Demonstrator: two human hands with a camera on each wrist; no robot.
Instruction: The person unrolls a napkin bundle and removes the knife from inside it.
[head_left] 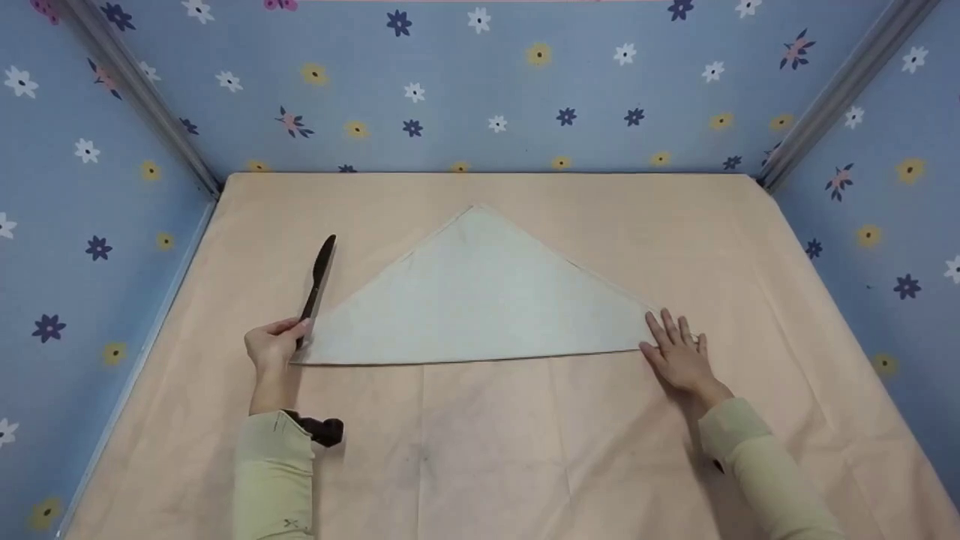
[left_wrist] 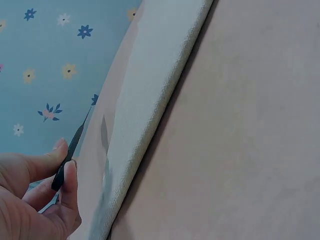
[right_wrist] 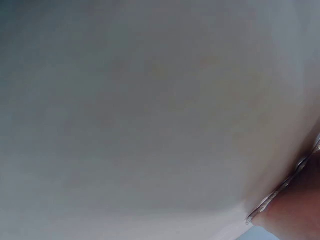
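A pale white cloth (head_left: 480, 300), folded into a triangle, lies flat with its peak at the back and its long folded edge towards me. Thumb and fingers of my left hand (head_left: 274, 349) pinch the handle of a dark knife (head_left: 322, 259) beside the cloth's left corner. In the left wrist view the knife (left_wrist: 75, 142) tilts up and away, close to the cloth's edge (left_wrist: 150, 115). My right hand (head_left: 679, 360) rests with its fingers spread on the cloth's right corner, covering part of it. The right wrist view is mostly a blurred pale surface.
A peach tablecloth (head_left: 480, 450) with creases covers the table. Blue flowered panels (head_left: 450, 90) stand along the back and both sides, with grey posts (head_left: 847, 97) at the back corners. A dark wrist device (head_left: 326, 432) sticks out by the left sleeve.
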